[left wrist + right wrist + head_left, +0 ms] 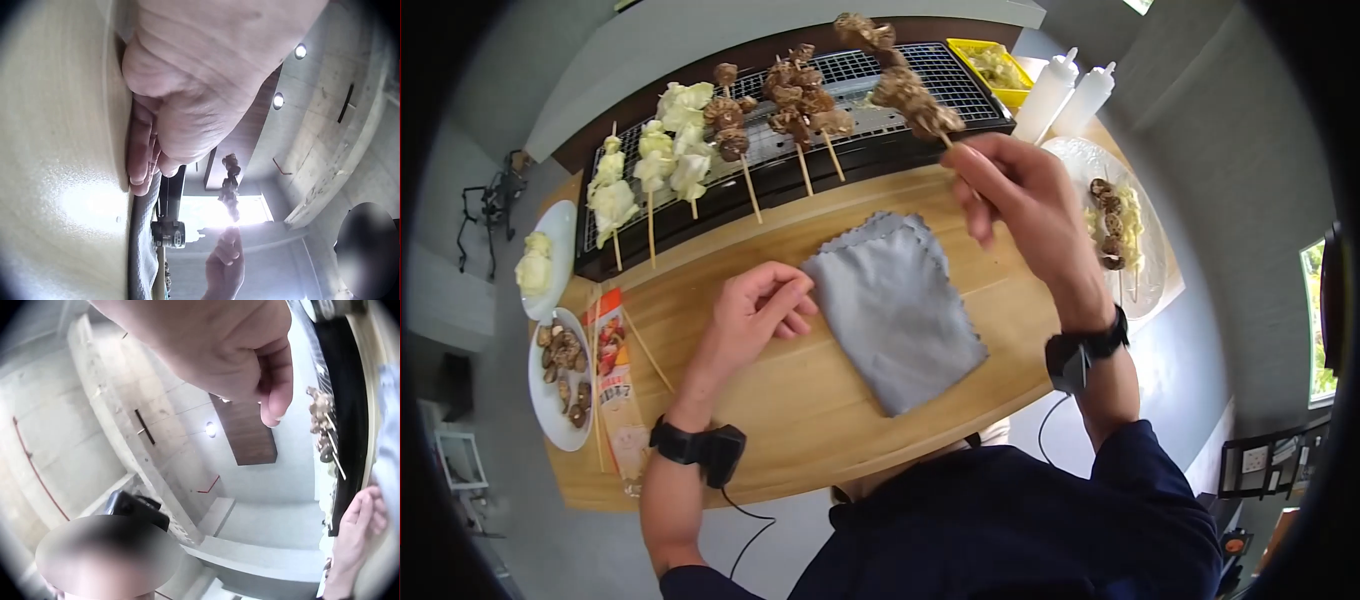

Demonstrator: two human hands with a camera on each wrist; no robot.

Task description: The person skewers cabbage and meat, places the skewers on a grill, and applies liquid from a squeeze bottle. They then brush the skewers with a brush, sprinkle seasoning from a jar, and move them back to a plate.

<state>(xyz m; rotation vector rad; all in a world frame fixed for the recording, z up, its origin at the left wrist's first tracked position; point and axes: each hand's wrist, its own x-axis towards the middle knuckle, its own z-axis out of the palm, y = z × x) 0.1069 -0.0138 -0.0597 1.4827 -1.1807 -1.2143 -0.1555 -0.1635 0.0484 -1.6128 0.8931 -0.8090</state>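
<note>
My right hand [1028, 205] pinches the stick end of a mushroom skewer [905, 100], brown pieces threaded along it, raised over the right part of the grill [870, 165]. In the left wrist view, that skewer [230, 181] stands upright above the right hand [224, 265]. On the wooden table, my left hand [752, 310] rests with loosely curled fingers, holding nothing, beside a grey cloth [895, 310]. Several brown skewers [730, 125] lie across the grill mesh, with cabbage skewers [612, 195] at its left end.
Left of the grill are a plate of cabbage [550, 270], a plate of mushrooms [578, 430] and an orange-white packet [615, 370] with loose sticks. Two white squeeze bottles [1045, 98] and a yellow tray [1020, 97] stand at the back right, near a plate of skewers [1157, 270].
</note>
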